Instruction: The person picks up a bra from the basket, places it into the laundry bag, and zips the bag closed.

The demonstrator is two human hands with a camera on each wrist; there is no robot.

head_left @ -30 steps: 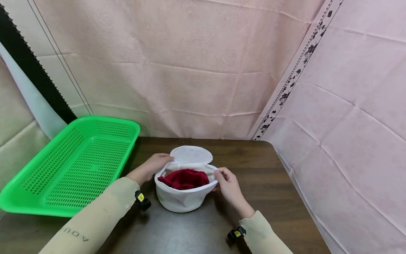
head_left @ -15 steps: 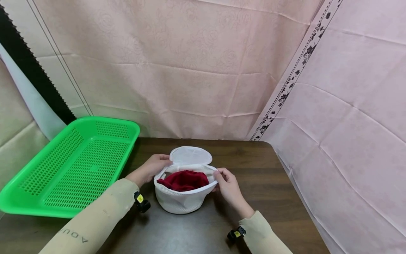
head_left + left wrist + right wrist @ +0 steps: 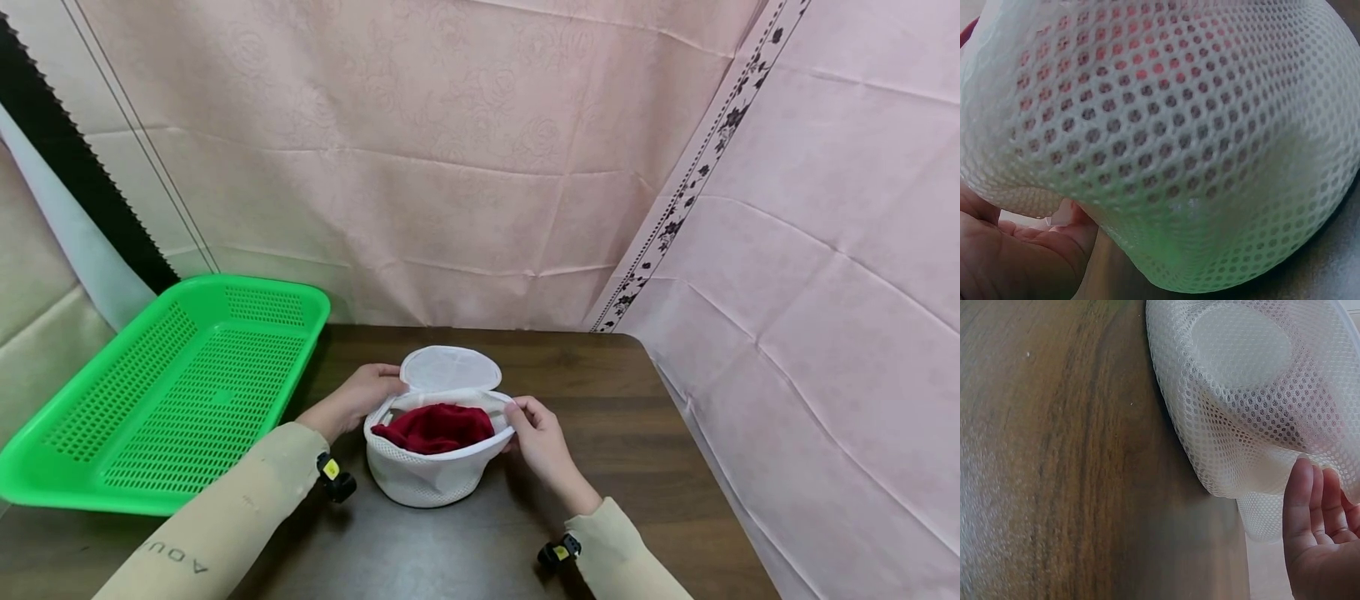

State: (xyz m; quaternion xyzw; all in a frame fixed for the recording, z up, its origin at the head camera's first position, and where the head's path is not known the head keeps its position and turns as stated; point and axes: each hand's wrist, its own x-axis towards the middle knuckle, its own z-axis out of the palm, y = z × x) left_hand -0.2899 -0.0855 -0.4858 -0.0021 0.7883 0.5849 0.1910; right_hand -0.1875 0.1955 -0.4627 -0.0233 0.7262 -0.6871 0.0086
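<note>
A white mesh laundry bag (image 3: 423,482) stands on the table with its round lid (image 3: 450,369) folded back behind the opening. Inside it lies a bunched dark red cloth (image 3: 435,429), which shows faintly through the mesh in the left wrist view. My left hand (image 3: 362,394) grips the bag's rim at the back left, close to the lid's hinge side. On the right, my right hand (image 3: 542,440) pinches the rim, thumb on the inner side. In the right wrist view its fingers (image 3: 1300,500) lie against the outer mesh. Some left fingertips are hidden behind the bag.
A large green perforated plastic basket (image 3: 321,333) stands on the left, beside my left forearm. The dark wooden table (image 3: 637,467) ends at a rounded corner at the far right. Pale cloth curtains (image 3: 450,167) hang behind and along the right side.
The bag has shifted very slightly toward me in the head view. Both hands stay at its rim in nearly the same places.
</note>
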